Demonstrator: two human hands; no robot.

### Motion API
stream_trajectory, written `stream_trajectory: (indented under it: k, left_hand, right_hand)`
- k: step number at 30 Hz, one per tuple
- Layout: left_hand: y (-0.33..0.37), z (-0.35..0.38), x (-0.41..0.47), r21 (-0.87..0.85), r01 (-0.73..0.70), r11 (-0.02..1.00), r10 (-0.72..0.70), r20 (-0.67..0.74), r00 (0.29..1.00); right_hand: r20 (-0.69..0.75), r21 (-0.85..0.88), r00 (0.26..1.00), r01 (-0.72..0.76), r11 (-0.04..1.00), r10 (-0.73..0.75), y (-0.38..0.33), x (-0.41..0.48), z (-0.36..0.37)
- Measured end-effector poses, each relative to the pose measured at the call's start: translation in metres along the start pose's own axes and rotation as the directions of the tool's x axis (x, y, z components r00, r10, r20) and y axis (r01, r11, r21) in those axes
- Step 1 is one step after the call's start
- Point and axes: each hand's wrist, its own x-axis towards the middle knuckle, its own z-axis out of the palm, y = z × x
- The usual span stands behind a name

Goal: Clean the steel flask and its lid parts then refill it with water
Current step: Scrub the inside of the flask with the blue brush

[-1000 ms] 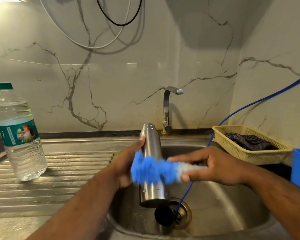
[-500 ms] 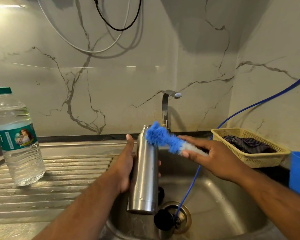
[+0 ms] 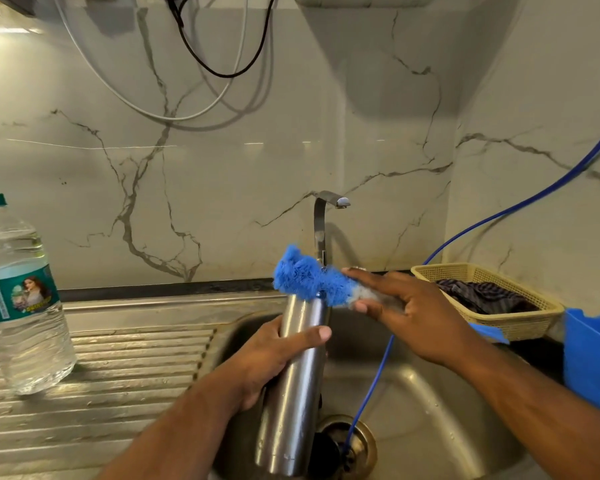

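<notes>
Head view, left hand [image 3: 269, 360] gripping flask [image 3: 291, 410], brush [image 3: 309, 279] atop

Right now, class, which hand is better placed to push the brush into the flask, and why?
Right. The right hand grips the brush, whose bristles sit at the top of the flask; the left hand grips the flask body, steadying it over the sink.

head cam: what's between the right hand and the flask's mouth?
The blue bristle head of the brush that the right hand holds, sitting at the mouth of the steel flask. Head view shows it.
</notes>
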Motion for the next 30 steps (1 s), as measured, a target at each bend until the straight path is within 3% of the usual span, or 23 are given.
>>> stream_trajectory:
  k: [6, 12, 18, 21, 25, 30]
  left_hand:
    - [0.008, -0.011, -0.002, -0.120, -0.070, 0.990, 0.057, -0.111, 0.992]
    - [0.009, 0.000, -0.006, 0.039, -0.108, 0.993, 0.111, -0.071, 0.991]
    - [0.009, -0.013, -0.006, -0.017, -0.084, 0.996, 0.083, -0.036, 0.996]
    - [0.011, -0.007, -0.004, 0.091, -0.124, 0.988, 0.131, -0.073, 0.989]
    - [0.012, 0.002, -0.003, 0.250, -0.196, 0.948, 0.244, -0.180, 0.953]
    - [0.012, -0.010, -0.001, 0.176, -0.192, 0.965, 0.233, -0.253, 0.939]
  right_hand:
    - [-0.056, 0.028, 0.998, -0.035, 0.999, 0.037, 0.018, -0.003, -0.007]
    - [-0.025, -0.005, 0.997, 0.072, 0.997, -0.072, 0.006, 0.002, 0.012]
    - [-0.090, -0.059, 0.994, 0.053, 0.997, -0.058, 0.023, -0.002, -0.002]
    - [-0.119, -0.090, 0.989, 0.074, 0.993, -0.084, 0.009, 0.001, 0.006]
    - [-0.155, -0.287, 0.973, 0.121, 0.950, -0.170, -0.006, 0.004, 0.009]
    - [-0.228, -0.422, 0.967, 0.003, 0.906, -0.109, 0.020, 0.000, -0.012]
